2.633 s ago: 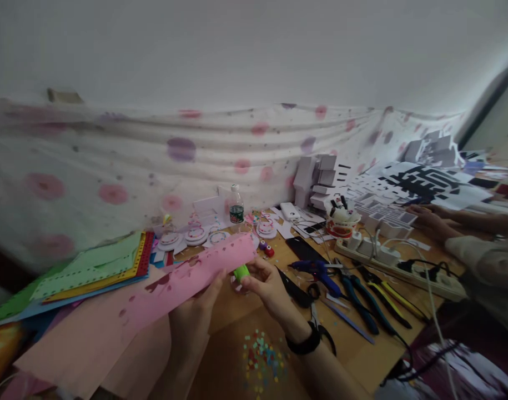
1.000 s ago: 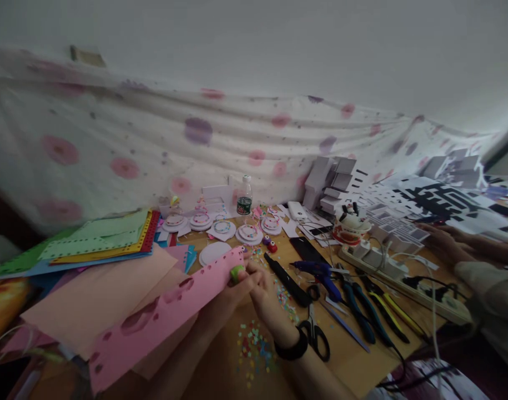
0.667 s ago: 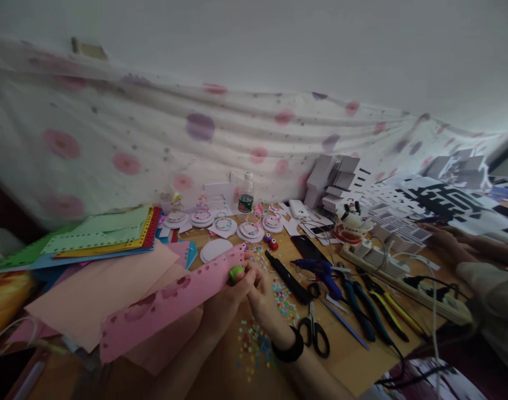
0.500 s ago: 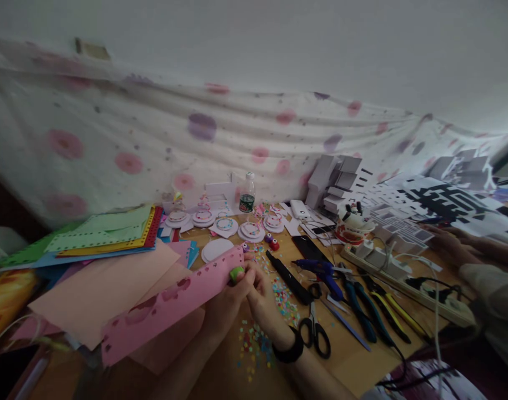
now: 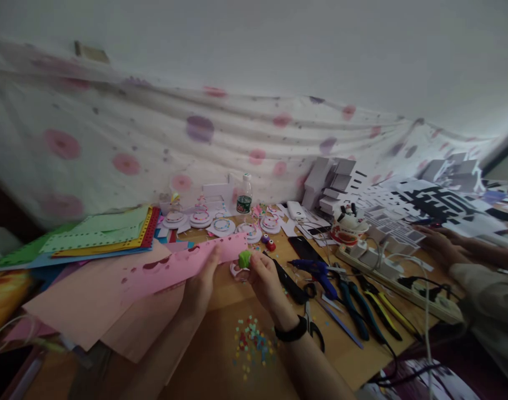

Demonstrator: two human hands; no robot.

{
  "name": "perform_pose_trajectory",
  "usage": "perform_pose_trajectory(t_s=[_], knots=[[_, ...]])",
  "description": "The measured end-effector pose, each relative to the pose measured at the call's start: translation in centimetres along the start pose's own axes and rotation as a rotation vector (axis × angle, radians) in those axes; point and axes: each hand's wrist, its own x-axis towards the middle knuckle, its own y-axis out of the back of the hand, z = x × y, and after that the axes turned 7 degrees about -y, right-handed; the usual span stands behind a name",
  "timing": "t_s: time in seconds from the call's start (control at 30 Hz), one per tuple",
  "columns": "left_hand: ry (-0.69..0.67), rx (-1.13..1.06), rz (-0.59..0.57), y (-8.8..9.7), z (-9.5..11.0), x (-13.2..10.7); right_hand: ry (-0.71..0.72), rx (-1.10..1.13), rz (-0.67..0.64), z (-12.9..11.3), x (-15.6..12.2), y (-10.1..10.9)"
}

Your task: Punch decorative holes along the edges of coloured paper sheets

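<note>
My left hand [image 5: 200, 284] grips the near end of a long pink paper sheet [image 5: 170, 268] that has punched holes along it and lies across the table to the left. My right hand [image 5: 264, 280] pinches a small green paper punch [image 5: 244, 259] just off the pink sheet's right edge. The two hands are a little apart above the wooden table [image 5: 220, 339]. A black band sits on my right wrist. Small coloured paper bits [image 5: 251, 344] lie scattered on the table below my hands.
Coloured paper sheets [image 5: 99, 236] are stacked at left. Scissors [image 5: 312, 325], pliers [image 5: 353, 305], a blue glue gun [image 5: 316, 270] and a power strip [image 5: 395, 275] lie at right. Another person's hands [image 5: 437, 244] rest far right. A bottle [image 5: 245, 195] and round paper crafts [image 5: 220, 225] stand behind.
My hands have drawn apart: the green punch has come off the pink sheet's edge and sits in my right hand alone. The pink sheet has swung up and flatter, held by my left hand.
</note>
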Motion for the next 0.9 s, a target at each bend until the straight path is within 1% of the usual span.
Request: perform_pose_trajectory(t_s=[0.17, 0.27, 0.33, 0.47, 0.57, 0.63, 0.7, 0.83, 0.9], knots=[[-0.076, -0.064, 0.039, -0.7, 0.2, 0.1, 0.015, -0.073, -0.019, -0.4, 0.0, 0.1], [-0.057, -0.081, 0.055, -1.0, 0.7, 0.0, 0.031, -0.093, -0.043, -0.7, -0.1, 0.3], [-0.025, -0.062, 0.049, -0.9, 0.9, -0.1, 0.012, -0.134, -0.102, -1.1, -0.3, 0.4], [0.041, -0.101, -0.033, -0.9, 1.2, -0.2, -0.112, -0.332, -0.275, -2.5, -1.0, 0.8], [0.047, -0.132, -0.049, -1.0, 1.4, -0.2, -0.237, -0.435, -0.372, -3.3, -1.4, 1.3], [0.0, -0.144, -0.042, -1.1, 1.6, -0.2, -0.295, -0.439, -0.427, -3.6, -1.6, 1.6], [-0.014, -0.134, -0.057, -1.0, 1.7, -0.3, -0.315, -0.415, -0.465, -3.6, -1.6, 1.9], [0.079, -0.064, -0.064, -0.8, 1.9, -0.6, -0.279, -0.353, -0.495, -3.5, -1.6, 2.3], [0.083, -0.032, -0.049, -0.7, 2.0, -0.9, -0.261, -0.316, -0.487, -3.3, -1.5, 2.4]])
